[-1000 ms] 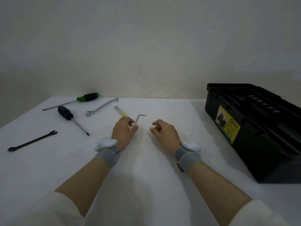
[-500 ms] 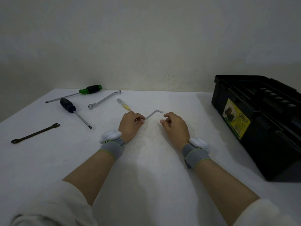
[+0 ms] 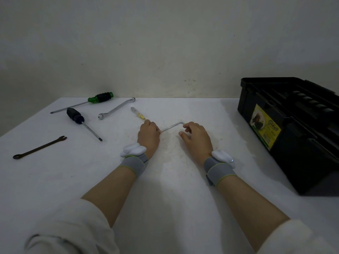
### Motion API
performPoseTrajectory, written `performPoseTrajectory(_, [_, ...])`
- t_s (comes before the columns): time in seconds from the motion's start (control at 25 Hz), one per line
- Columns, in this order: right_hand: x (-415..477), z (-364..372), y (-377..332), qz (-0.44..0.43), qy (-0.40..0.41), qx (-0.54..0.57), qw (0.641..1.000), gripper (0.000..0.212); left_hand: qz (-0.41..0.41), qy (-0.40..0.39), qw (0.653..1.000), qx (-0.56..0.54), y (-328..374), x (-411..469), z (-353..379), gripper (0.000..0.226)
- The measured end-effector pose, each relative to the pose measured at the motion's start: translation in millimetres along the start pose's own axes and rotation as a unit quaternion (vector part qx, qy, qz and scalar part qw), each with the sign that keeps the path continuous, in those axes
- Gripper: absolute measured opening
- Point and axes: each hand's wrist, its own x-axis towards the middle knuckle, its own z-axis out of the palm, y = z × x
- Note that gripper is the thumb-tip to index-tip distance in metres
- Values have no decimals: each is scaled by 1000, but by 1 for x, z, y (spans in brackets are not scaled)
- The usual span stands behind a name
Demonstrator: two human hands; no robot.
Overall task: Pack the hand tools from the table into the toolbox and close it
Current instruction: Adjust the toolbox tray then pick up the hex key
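Since a second ago my left hand [image 3: 149, 135] has swung the hex key [image 3: 171, 126] round: its bend, which stood up near that hand, now points right and meets my right hand [image 3: 197, 138]. So I read this as a handover toward the toolbox [image 3: 286, 129], the first tool on its way.

My left grip pinches the key's long end, knuckles up, wrist low over the surface [image 3: 174, 180]. My right grip is half curled, forefinger hooked at the bend and thumb spread below it; I cannot tell if it has truly closed on the key.

The toolbox sits at the right, well apart from the key, and looks shut, so it must be opened. Nothing is packed yet: two screwdrivers [image 3: 83, 121], the wrenches [image 3: 116, 108] and a small yellow tester [image 3: 138, 114] lie to the left.
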Motion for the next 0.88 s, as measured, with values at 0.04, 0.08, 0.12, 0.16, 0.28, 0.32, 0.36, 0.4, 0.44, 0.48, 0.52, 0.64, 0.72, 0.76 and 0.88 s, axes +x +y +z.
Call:
performPoseTrajectory(0.04, [-1,-1,0,7,0,10,1000,26,-2,-7,1000,23,1,1,1,20])
performPoseTrajectory(0.08, [-3,-3,0,14,1,20,1000,26,-4,-15,999,48,2,2,2,21])
performPoseTrajectory(0.12, [-5,-4,0,18,2,28,999,26,-9,-23,997,73,2,3,3,22])
performPoseTrajectory(0.16, [-6,-4,0,21,3,33,999,26,-15,-29,995,93,2,3,3,23])
performPoseTrajectory(0.28, [-10,-6,-1,34,4,44,998,27,-29,-35,992,117,4,2,5,24])
performPoseTrajectory(0.32, [-10,-6,-1,40,2,52,998,27,-29,-32,992,115,4,1,6,23])
performPoseTrajectory(0.36, [-11,-6,-2,47,1,65,997,27,-25,-28,993,108,4,1,7,23])
performPoseTrajectory(0.4, [-11,-5,-2,57,2,81,995,26,-16,-26,995,97,3,0,7,22])
performPoseTrajectory(0.44, [-11,-5,-3,70,6,101,992,26,-6,-27,997,77,2,-1,7,22])
performPoseTrajectory(0.48, [-11,-5,-4,84,11,123,989,25,0,-28,999,43,1,-1,7,21])
performPoseTrajectory(0.52, [-9,-4,-6,98,18,144,985,24,-3,-25,1000,-3,1,-2,5,21])
performPoseTrajectory(0.64, [-4,3,-12,121,26,174,977,24,-40,22,989,-141,0,-3,-1,25])
performPoseTrajectory(0.72, [-1,10,-19,126,22,193,973,23,-59,49,973,-217,-1,-6,-5,26])
performPoseTrajectory(0.76, [1,14,-24,130,21,209,969,22,-69,53,965,-249,0,-8,-7,25])
performPoseTrajectory(0.88, [11,23,-39,152,24,274,949,19,-85,49,947,-306,2,-11,-10,24])
